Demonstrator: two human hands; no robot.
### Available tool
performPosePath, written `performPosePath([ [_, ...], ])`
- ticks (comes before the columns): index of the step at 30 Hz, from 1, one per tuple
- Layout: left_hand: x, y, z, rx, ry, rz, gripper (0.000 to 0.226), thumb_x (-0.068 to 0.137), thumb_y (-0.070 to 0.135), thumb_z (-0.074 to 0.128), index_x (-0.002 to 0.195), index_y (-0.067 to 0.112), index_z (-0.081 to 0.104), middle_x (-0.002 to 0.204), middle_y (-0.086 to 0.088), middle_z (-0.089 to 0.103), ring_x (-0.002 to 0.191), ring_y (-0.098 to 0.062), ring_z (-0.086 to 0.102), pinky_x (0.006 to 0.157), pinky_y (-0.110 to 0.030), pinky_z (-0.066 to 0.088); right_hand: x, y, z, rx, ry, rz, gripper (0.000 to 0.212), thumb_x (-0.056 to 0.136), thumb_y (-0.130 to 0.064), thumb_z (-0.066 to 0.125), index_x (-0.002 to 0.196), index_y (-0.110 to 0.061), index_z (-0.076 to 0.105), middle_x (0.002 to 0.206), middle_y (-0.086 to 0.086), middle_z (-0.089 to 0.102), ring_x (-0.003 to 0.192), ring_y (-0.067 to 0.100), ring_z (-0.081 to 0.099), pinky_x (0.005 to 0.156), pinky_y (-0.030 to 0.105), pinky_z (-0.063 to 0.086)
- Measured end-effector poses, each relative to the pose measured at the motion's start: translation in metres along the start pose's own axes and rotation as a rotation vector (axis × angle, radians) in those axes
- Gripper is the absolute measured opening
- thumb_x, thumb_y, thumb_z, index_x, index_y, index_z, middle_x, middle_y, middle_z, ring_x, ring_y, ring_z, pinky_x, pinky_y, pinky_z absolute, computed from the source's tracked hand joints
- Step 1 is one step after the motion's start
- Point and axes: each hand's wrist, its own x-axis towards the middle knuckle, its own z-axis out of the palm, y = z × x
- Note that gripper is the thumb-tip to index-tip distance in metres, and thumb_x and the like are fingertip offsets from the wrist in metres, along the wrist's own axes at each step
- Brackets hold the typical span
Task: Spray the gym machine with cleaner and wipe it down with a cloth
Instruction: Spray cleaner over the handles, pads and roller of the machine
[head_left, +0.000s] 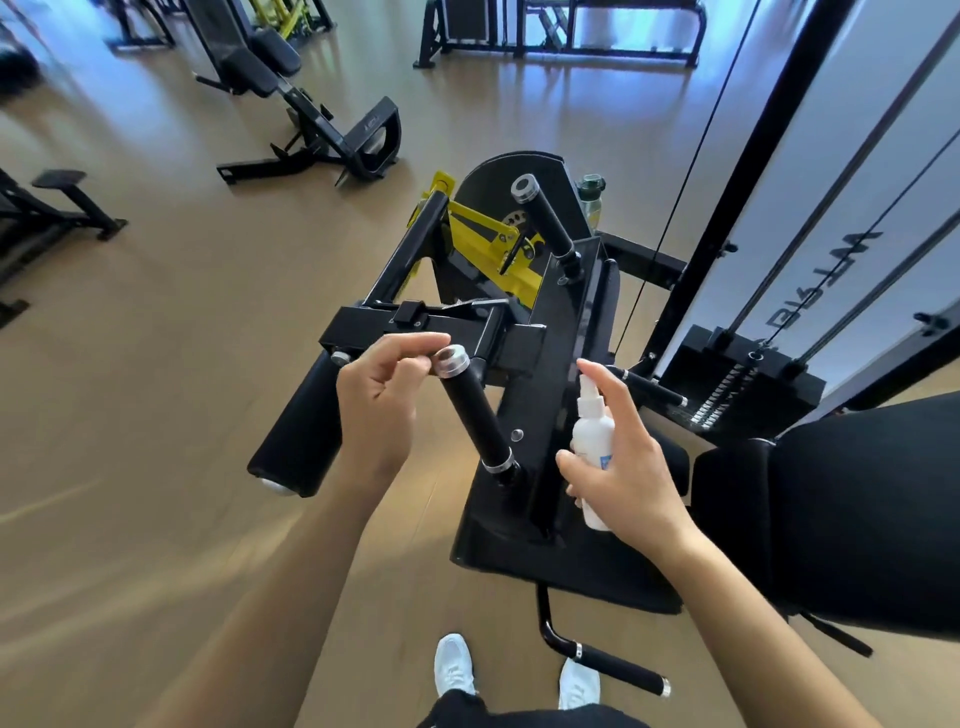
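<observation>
The right hand (628, 457) grips the white spray bottle (592, 431), with one finger up on the top, ready to push. The nozzle points left at the near handle (475, 410) of the black gym machine (566, 312), so the cleaner would land there. The left hand (384, 395) has its fingers (415, 340) curled and seems to pinch the handle's silver end, maybe to keep it steady. I see no cloth, so wiping likely comes later.
</observation>
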Motion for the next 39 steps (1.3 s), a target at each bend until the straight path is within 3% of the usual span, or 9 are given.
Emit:
performPosePath([
  [3, 0.03, 0.016, 0.003, 0.062, -0.019, -0.015, 0.029, 0.093, 0.014, 0.053, 0.103, 0.008, 0.079, 0.097, -0.002, 0.078, 0.091, -0.011, 0.069, 0.076, -0.018, 0.054, 0.02, 0.002, -0.022, 0.065, -0.025, 0.058, 0.089, 0.091, 0.002, 0.066, 0.142, -0.063, 0.032, 0.096, 0.009, 0.065, 0.065, 0.035, 0.07, 0.068, 0.043, 0.065],
  [6, 0.067, 0.033, 0.012, 0.091, -0.151, -0.003, 0.023, 0.097, 0.003, 0.058, 0.101, 0.006, 0.08, 0.095, -0.004, 0.078, 0.083, -0.006, 0.07, 0.07, -0.012, 0.051, 0.054, 0.006, -0.039, 0.109, -0.014, 0.058, 0.085, 0.093, 0.0, 0.066, 0.143, -0.06, 0.032, 0.105, 0.016, 0.061, 0.065, 0.03, 0.074, 0.068, 0.045, 0.066],
  [10, 0.116, 0.032, 0.034, 0.224, -0.324, 0.05, 0.024, 0.1, 0.005, 0.059, 0.115, 0.009, 0.077, 0.087, 0.021, 0.072, 0.075, 0.008, 0.064, 0.072, -0.005, 0.044, 0.111, 0.01, -0.048, 0.154, 0.06, 0.089, 0.083, 0.093, 0.004, 0.064, 0.144, -0.054, 0.036, 0.122, 0.018, 0.052, 0.065, 0.032, 0.075, 0.065, 0.046, 0.066],
  [14, 0.17, 0.002, 0.068, 0.382, -0.417, 0.145, 0.047, 0.098, 0.019, 0.061, 0.145, 0.021, 0.058, 0.137, 0.011, 0.058, 0.118, -0.008, 0.059, 0.1, -0.035, 0.054, 0.167, 0.004, -0.039, 0.11, 0.155, 0.081, 0.083, 0.091, 0.004, 0.064, 0.144, -0.054, 0.036, 0.12, 0.017, 0.055, 0.061, 0.027, 0.068, 0.06, 0.042, 0.065],
  [18, 0.19, -0.019, 0.098, 0.561, -0.495, 0.2, 0.067, 0.098, 0.017, 0.059, 0.16, 0.02, 0.033, 0.164, 0.007, 0.031, 0.147, -0.021, 0.033, 0.121, -0.043, 0.034, 0.209, -0.002, -0.018, 0.046, 0.214, 0.075, 0.079, 0.091, -0.004, 0.068, 0.143, -0.053, 0.035, 0.106, 0.014, 0.062, 0.061, 0.029, 0.068, 0.053, 0.031, 0.059],
  [24, 0.197, -0.046, 0.104, 0.541, -0.384, 0.32, 0.068, 0.089, 0.008, 0.055, 0.155, 0.02, 0.042, 0.156, 0.009, 0.042, 0.136, -0.021, 0.05, 0.099, -0.043, 0.057, 0.244, -0.001, 0.001, -0.077, 0.237, 0.091, 0.075, 0.088, 0.0, 0.065, 0.141, -0.045, 0.038, 0.108, 0.016, 0.062, 0.069, 0.033, 0.069, 0.052, 0.032, 0.059],
  [28, 0.198, -0.058, 0.107, 0.473, -0.378, 0.326, 0.071, 0.087, 0.004, 0.057, 0.154, 0.024, 0.043, 0.156, 0.014, 0.041, 0.123, -0.023, 0.059, 0.086, -0.042, 0.062, 0.245, 0.005, 0.004, -0.11, 0.305, 0.116, 0.07, 0.085, -0.003, 0.065, 0.136, -0.043, 0.039, 0.101, 0.012, 0.062, 0.076, 0.038, 0.069, 0.062, 0.045, 0.064],
  [34, 0.197, -0.066, 0.111, 0.363, -0.39, 0.306, 0.077, 0.087, -0.004, 0.059, 0.157, 0.023, 0.04, 0.157, 0.013, 0.038, 0.126, -0.02, 0.058, 0.085, -0.04, 0.063, 0.243, 0.01, 0.002, -0.155, 0.371, 0.097, 0.083, 0.086, -0.001, 0.069, 0.147, -0.045, 0.034, 0.099, 0.007, 0.063, 0.075, 0.03, 0.068, 0.069, 0.048, 0.064],
  [39, 0.196, -0.067, 0.112, 0.331, -0.384, 0.295, 0.078, 0.087, -0.003, 0.058, 0.157, 0.025, 0.039, 0.157, 0.017, 0.036, 0.126, -0.018, 0.058, 0.086, -0.039, 0.062, 0.243, 0.023, -0.003, -0.147, 0.346, 0.193, 0.072, 0.083, -0.003, 0.065, 0.135, -0.045, 0.039, 0.089, 0.011, 0.063, 0.075, 0.036, 0.068, 0.072, 0.052, 0.062],
])
